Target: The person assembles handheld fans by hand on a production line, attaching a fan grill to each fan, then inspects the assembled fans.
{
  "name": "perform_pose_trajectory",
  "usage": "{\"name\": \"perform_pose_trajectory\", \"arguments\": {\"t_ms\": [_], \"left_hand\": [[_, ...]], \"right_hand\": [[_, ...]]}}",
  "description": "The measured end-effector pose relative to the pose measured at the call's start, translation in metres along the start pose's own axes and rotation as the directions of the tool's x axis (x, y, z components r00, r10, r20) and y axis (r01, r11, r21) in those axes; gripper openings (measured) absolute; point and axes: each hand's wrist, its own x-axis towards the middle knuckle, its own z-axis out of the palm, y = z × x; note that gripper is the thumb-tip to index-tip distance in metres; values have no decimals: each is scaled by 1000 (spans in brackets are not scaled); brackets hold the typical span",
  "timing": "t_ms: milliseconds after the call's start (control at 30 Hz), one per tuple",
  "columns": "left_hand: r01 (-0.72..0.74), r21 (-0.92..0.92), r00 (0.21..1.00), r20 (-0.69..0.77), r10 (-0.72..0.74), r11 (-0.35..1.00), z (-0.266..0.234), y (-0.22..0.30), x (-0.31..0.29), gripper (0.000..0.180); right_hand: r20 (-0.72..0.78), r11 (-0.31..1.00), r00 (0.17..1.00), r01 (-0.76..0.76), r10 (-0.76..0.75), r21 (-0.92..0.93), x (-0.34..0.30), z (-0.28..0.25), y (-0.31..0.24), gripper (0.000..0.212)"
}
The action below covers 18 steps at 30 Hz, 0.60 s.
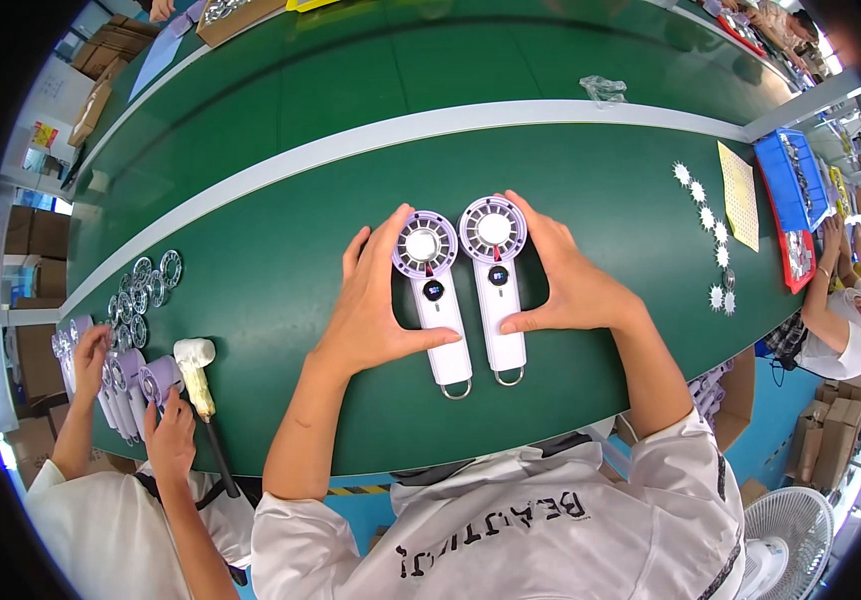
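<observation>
Two white and lilac handheld fans lie side by side on the green table, heads away from me and wire loops toward me. My left hand (365,305) grips the left handheld fan (441,318), fingers along its head and thumb on its handle. Around the right handheld fan (502,315) my right hand (565,270) is closed the same way, thumb low on the handle. Each fan has a small round lit display below its round head. The two heads nearly touch. Whether the fans rest fully on the table I cannot tell.
Left, a co-worker's hands (170,435) handle several lilac fans near a white-headed mallet (195,365) and chrome rings (140,290). Right lie white star-shaped parts (706,217), a yellow sheet (738,195) and a blue bin (800,180). A pale rail (430,122) crosses behind.
</observation>
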Motion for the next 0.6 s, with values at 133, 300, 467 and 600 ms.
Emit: {"name": "perform_pose_trajectory", "arguments": {"t_ms": [133, 300, 467, 600], "left_hand": [[8, -2, 1000, 3, -8, 1000, 0, -1, 1, 133], [-266, 11, 885, -393, 249, 964, -5, 18, 11, 79], [-341, 231, 805, -429, 410, 911, -17, 54, 41, 32], [-362, 194, 727, -553, 407, 912, -12, 60, 57, 26]], "right_hand": [[-10, 1000, 1000, 12, -12, 1, 0, 1, 0, 139], [-391, 965, 888, 261, -243, -9, 13, -1, -27, 99], [-570, 889, 683, 378, -456, -259, 35, -4, -67, 35], [-629, 858, 595, 434, -501, -273, 52, -2, -78, 29]]}}
